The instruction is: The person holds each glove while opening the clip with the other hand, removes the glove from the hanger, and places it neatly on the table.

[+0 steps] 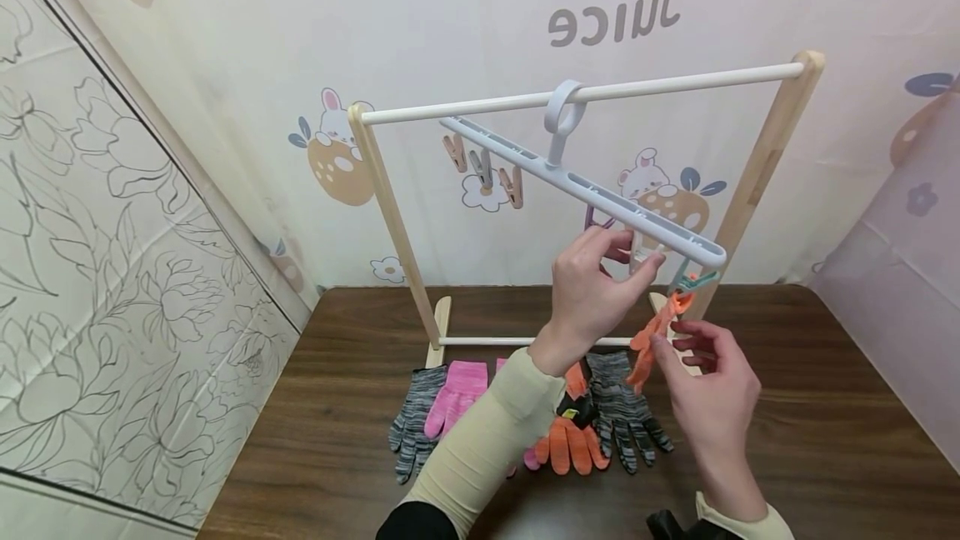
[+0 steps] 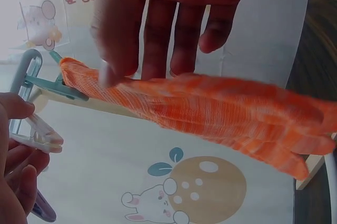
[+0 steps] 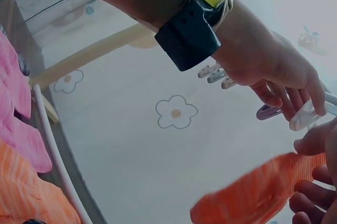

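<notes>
A white clip hanger (image 1: 618,205) hangs by its hook from the rack's top rod. My left hand (image 1: 592,282) pinches a white clothespin (image 2: 46,135) under the hanger's bar. Close to the bar's near end, a green clothespin (image 1: 696,280) grips the cuff of an orange knitted glove (image 1: 651,344), which dangles downward. My right hand (image 1: 712,390) holds that glove just below its cuff, thumb and fingertips at its edge. A purple clothespin (image 2: 43,206) hangs beside the left hand, partly hidden by it in the head view.
The wooden rack with its white rod (image 1: 465,109) stands on a brown table (image 1: 300,440). Two beige clothespins and a grey one (image 1: 482,169) hang farther along the bar. Grey-black gloves (image 1: 626,411), pink gloves (image 1: 459,390) and an orange glove (image 1: 570,446) lie in front, partly behind the left forearm.
</notes>
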### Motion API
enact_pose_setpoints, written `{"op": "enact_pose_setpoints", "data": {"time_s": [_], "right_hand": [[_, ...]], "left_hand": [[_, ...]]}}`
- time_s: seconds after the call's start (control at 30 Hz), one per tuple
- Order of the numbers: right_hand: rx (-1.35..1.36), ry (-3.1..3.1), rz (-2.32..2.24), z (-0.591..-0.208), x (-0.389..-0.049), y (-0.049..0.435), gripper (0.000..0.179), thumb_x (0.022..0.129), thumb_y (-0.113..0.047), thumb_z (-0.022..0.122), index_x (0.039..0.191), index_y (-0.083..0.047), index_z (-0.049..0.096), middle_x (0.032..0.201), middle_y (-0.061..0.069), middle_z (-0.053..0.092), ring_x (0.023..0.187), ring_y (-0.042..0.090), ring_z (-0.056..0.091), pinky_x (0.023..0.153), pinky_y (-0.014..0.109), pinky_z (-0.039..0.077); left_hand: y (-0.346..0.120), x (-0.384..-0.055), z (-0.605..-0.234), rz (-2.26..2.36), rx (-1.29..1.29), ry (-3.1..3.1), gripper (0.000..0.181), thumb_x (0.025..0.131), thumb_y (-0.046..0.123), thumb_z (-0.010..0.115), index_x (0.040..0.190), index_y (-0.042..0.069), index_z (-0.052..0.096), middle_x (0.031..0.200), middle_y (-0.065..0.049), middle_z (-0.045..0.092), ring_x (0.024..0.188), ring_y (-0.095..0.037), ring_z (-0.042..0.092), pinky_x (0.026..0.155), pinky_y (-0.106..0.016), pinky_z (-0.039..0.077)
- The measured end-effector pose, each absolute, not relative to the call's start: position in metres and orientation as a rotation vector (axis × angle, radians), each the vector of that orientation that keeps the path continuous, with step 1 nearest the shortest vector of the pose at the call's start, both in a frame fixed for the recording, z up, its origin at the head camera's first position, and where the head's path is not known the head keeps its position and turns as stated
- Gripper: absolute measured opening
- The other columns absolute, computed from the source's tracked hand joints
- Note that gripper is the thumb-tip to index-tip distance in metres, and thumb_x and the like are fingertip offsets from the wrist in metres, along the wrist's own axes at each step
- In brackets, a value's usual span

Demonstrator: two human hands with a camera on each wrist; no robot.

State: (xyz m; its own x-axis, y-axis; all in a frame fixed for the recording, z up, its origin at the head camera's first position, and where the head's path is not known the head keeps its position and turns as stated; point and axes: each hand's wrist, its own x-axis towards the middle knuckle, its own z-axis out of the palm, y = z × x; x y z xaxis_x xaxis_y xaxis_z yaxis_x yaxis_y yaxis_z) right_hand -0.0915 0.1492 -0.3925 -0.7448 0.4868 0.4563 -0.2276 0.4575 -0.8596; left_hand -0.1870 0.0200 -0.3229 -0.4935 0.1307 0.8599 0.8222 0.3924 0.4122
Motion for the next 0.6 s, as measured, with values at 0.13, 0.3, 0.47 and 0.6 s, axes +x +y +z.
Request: {"op": "enact_pose_setpoints", "data": {"time_s": [0.13, 0.3, 0.47, 0.6], "right_hand": [[-0.222, -2.03, 1.321, -0.3925, -0.0926, 0.149, 0.034, 0.083, -0.015, 0.081, 0.112, -0.003, 0.068, 0.096, -0.002, 0.068, 0.079, 0.006, 0.057, 0.069, 0.014, 0.042], [-0.23, -2.01, 1.331, -0.3921, -0.094, 0.1478, 0.037, 0.081, -0.015, 0.084, 0.113, -0.002, 0.068, 0.097, -0.002, 0.068, 0.08, 0.005, 0.058, 0.069, 0.014, 0.042], [-0.24, -1.999, 1.314, -0.3897, -0.0945, 0.1441, 0.044, 0.078, -0.017, 0.087, 0.115, -0.003, 0.068, 0.095, -0.004, 0.065, 0.081, 0.007, 0.058, 0.07, 0.013, 0.042], [-0.245, -1.991, 1.301, -0.3886, -0.0949, 0.1429, 0.04, 0.081, -0.016, 0.084, 0.115, -0.004, 0.067, 0.097, -0.007, 0.064, 0.081, 0.006, 0.058, 0.068, 0.012, 0.042]], "left_hand": [[0.02, -0.187, -0.323, -1.148, -0.824, -1.876, 0.023, 0.085, 0.021, 0.08, 0.095, 0.004, 0.069, 0.09, -0.003, 0.069, 0.08, -0.004, 0.066, 0.065, -0.007, 0.045], [0.0204, -0.1863, -0.3231, -1.172, -0.832, -1.877, 0.024, 0.084, 0.021, 0.08, 0.097, 0.003, 0.069, 0.091, -0.005, 0.069, 0.08, -0.005, 0.066, 0.065, -0.007, 0.046], [0.0201, -0.185, -0.3229, -1.2, -0.839, -1.877, 0.027, 0.084, 0.02, 0.081, 0.099, 0.002, 0.068, 0.092, -0.007, 0.069, 0.081, -0.007, 0.066, 0.065, -0.008, 0.046], [0.0205, -0.1845, -0.3228, -1.196, -0.834, -1.876, 0.025, 0.085, 0.021, 0.08, 0.099, 0.004, 0.068, 0.092, -0.005, 0.069, 0.081, -0.005, 0.066, 0.065, -0.007, 0.046]]}}
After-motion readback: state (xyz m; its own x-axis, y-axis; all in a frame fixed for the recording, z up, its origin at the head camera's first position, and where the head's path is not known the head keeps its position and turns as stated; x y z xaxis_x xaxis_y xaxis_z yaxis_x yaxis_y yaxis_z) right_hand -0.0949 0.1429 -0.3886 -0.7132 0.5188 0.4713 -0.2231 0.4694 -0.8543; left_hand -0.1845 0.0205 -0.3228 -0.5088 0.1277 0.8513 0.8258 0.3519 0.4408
